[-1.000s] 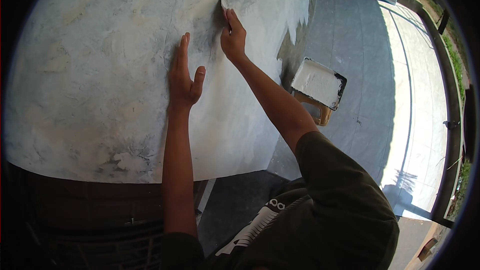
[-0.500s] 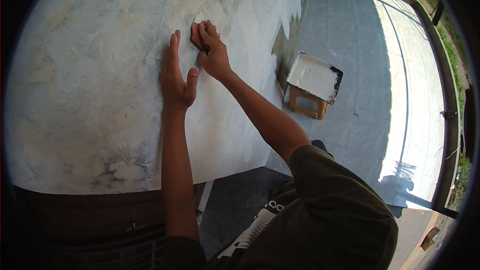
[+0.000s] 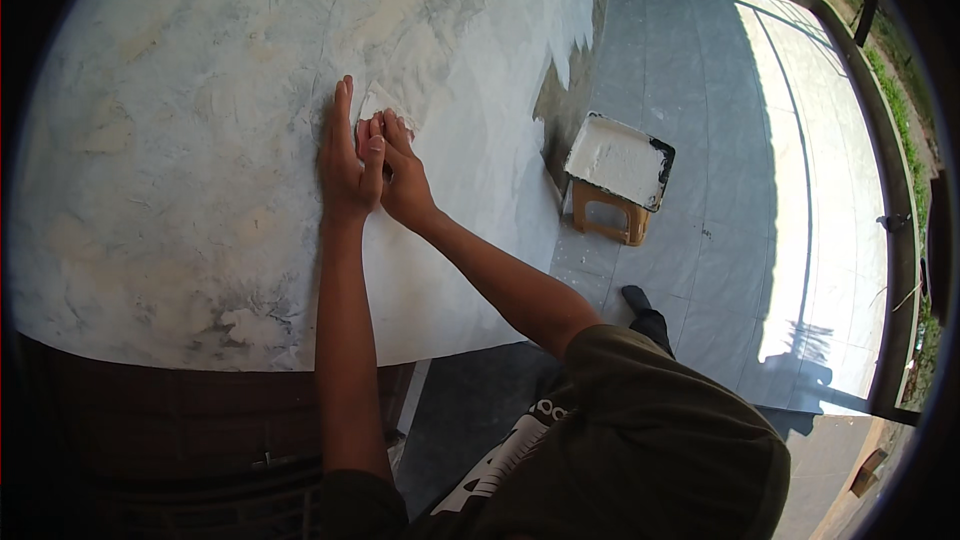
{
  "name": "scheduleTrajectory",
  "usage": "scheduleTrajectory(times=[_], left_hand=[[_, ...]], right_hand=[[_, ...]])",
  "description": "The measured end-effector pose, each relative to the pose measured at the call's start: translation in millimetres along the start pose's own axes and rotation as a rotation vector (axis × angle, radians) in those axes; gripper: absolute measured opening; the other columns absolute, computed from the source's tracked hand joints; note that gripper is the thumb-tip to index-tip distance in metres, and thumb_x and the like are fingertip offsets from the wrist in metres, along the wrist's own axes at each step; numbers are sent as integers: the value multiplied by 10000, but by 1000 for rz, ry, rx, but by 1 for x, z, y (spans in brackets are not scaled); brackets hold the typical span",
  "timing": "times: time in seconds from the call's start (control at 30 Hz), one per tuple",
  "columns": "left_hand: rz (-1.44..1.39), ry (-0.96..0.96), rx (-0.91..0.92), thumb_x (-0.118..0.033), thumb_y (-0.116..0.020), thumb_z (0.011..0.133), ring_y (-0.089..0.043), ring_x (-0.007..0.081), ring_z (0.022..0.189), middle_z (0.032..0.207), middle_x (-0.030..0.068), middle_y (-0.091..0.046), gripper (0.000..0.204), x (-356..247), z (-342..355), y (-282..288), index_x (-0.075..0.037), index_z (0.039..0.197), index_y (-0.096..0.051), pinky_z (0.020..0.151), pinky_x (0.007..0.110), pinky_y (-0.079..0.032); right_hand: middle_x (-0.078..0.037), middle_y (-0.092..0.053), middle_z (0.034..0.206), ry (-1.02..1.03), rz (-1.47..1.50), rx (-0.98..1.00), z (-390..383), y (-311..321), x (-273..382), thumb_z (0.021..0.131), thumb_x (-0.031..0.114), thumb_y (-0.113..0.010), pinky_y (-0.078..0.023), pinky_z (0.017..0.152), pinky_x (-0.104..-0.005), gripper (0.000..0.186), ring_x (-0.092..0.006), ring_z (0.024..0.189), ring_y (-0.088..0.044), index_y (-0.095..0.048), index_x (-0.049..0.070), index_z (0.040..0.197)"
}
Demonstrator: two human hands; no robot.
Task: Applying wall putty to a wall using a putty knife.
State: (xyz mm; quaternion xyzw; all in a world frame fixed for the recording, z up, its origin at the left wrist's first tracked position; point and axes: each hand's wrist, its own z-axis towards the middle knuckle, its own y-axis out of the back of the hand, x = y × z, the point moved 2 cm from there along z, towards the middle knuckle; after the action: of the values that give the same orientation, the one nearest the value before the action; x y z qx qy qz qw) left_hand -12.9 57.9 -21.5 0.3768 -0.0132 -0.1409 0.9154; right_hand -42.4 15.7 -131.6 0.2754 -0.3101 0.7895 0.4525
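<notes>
A patchy white and grey wall (image 3: 190, 160) fills the left of the head view, with cream smears and thin cracks on it. My left hand (image 3: 345, 170) lies against it, fingers stretched upward and thumb out to the right. Just beside it, my right hand (image 3: 407, 180) grips a red scraper (image 3: 364, 134) pressed to the wall. White putty shows around the scraper's upper edge, while the fingers hide most of its body. The two hands overlap in view near the left thumb.
To the right, a black-rimmed tray (image 3: 598, 185) of white paste rests on a tan plastic stool (image 3: 636, 226). Grey floor tiles (image 3: 700, 140) run alongside, sunlit farther right. A dark door (image 3: 200, 420) lies below the wall's lower edge. My foot (image 3: 636, 298) shows near the stool.
My right hand has drawn the scraper down and slightly left, close to my left hand. The left hand keeps almost the same place. My foot has come into fuller view.
</notes>
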Motion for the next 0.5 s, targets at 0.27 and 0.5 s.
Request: scheduleTrajectory(times=[0.27, 0.5], left_hand=[[24, -25, 7, -492, -396, 1012, -374, 406, 1431, 1529, 262, -396, 749, 4, -3, 27, 49, 1518, -292, 1166, 458, -310], [118, -37, 39, -451, -441, 1000, -403, 409, 1409, 1525, 247, -407, 725, -4, 8, 42, 35, 1519, -305, 1153, 461, -337]], right_hand=[[-198, -628, 1293, -321, 242, 249, -71, 75, 14, 898, -133, -457, -444, 1045, -352, 533, -276, 1225, -601, -486, -26, 1419], [-106, -697, 985, -344, 11, -311, 77, 92, -36, 940, -37, -493, -471, 764, -232, 445, -111, 767, -578, -563, -4, 1379]])
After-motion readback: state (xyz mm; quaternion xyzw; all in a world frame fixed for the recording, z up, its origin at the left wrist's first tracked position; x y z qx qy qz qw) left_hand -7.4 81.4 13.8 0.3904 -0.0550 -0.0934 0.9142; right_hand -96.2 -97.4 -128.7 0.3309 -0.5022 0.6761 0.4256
